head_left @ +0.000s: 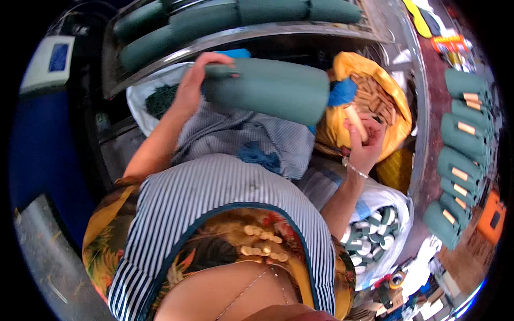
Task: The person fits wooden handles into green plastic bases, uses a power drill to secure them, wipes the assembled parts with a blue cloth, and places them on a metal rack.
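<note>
A large dark green roll (270, 88) lies across in front of me, slightly blurred. My left hand (201, 80) is closed round its left end. At the roll's right end, my right hand (367, 136) pinches a pale wooden peg-like piece (355, 122). Just beyond that hand stands a yellow bag (350, 63) filled with many brown wooden pieces (369, 96) of similar shape. A blue cloth strip (342, 92) hangs at the bag's left rim. Under the roll, grey striped cloth (241, 131) covers my lap.
More green rolls (203, 21) rest in a metal-edged tray at the back. On the right bench, several green rolls (460, 134) carry wooden pieces. A white sack (404, 214) by my right forearm holds green-and-white pieces. An orange case (491, 216) lies far right.
</note>
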